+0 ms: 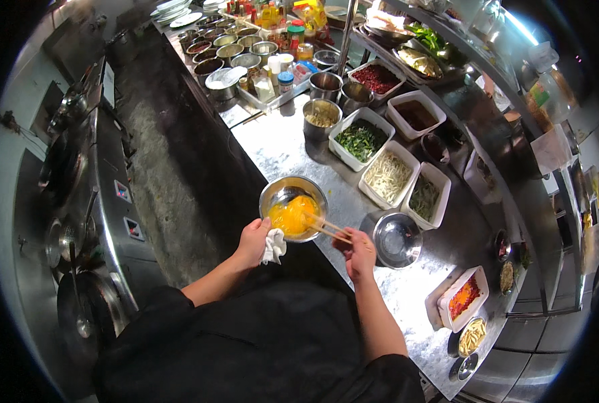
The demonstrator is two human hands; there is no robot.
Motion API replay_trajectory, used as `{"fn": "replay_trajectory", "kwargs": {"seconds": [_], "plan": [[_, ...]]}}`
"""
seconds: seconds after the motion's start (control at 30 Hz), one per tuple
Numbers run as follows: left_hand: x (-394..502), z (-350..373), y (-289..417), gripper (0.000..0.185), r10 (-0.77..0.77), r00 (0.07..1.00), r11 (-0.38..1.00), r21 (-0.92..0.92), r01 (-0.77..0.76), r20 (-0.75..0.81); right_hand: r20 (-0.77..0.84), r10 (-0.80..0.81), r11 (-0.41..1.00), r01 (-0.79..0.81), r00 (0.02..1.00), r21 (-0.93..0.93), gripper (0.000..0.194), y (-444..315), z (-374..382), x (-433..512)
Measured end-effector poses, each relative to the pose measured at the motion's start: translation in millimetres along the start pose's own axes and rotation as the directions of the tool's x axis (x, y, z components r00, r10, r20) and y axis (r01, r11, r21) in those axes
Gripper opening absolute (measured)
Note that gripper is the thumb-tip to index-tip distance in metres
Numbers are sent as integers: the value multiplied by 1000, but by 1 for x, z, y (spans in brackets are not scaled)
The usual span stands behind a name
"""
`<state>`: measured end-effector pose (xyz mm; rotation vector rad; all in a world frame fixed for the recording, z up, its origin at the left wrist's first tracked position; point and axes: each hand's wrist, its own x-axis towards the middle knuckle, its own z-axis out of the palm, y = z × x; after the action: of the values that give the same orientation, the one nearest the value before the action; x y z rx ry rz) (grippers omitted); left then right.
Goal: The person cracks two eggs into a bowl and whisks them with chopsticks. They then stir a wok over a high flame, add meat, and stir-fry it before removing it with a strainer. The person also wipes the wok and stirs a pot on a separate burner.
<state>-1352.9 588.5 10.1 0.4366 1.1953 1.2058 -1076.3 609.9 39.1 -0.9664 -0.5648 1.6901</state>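
Observation:
My left hand (253, 243) grips the near left rim of a steel mixing bowl (274, 194), with a crumpled white cloth (274, 247) between hand and bowl. Yellow-orange beaten egg (295, 214) lies in the bowl, which is tilted towards me at the counter's edge. A pair of wooden chopsticks (329, 227) is held in my right hand (358, 252), and their tips dip into the egg. Whether the bowl's base touches the counter is hidden. Just right of my right hand sits a second steel bowl (397, 241), shiny inside.
White tubs of chopped greens (361, 138) and pale shreds (389, 174) stand on the steel counter (279, 146). Steel seasoning pots (230, 50) and bottles crowd its far end. A shelf (445, 101) overhangs the right side. Across the aisle at left runs a wok range (113, 201).

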Motion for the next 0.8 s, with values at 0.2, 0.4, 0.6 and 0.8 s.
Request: {"fn": "replay_trajectory", "kwargs": {"seconds": [0.2,0.4,0.6,0.8], "plan": [[1,0,-15,26,72,997,996,59,-70,-36,-7,-149,982,147,989,-123,27,3,-16,-1],[-4,3,-17,27,81,995,990,116,-75,-55,2,-48,989,47,999,-141,25,2,-25,-5],[-18,20,-6,27,88,994,991,108,-81,-63,-3,33,999,-33,999,-20,25,-7,-35,-4],[-27,41,-2,25,102,995,992,77,-101,-8,-18,-50,997,51,999,63,25,-10,-45,-7]]}}
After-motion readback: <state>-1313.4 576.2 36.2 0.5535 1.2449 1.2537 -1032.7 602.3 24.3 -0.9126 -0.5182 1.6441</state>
